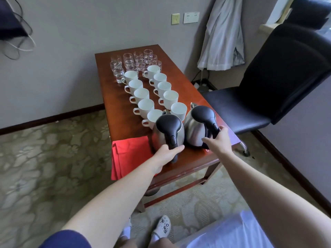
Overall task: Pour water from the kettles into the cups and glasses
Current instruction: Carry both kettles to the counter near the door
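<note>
Two steel kettles with black lids and handles stand at the near end of a wooden table [114, 97]. My left hand [167, 152] is wrapped round the handle of the left kettle [166, 129]. My right hand [217, 140] reaches round the handle of the right kettle [196, 127], thumb and fingers spread on either side of it. Beyond the kettles, white cups [143, 95] stand in two rows. Clear glasses [129, 60] are grouped at the far end.
A red cloth [129, 154] hangs over the table's near left corner. A black chair [268, 86] stands right of the table. The wall is just behind the far end. Patterned carpet surrounds the table; my feet [163, 226] are near its front.
</note>
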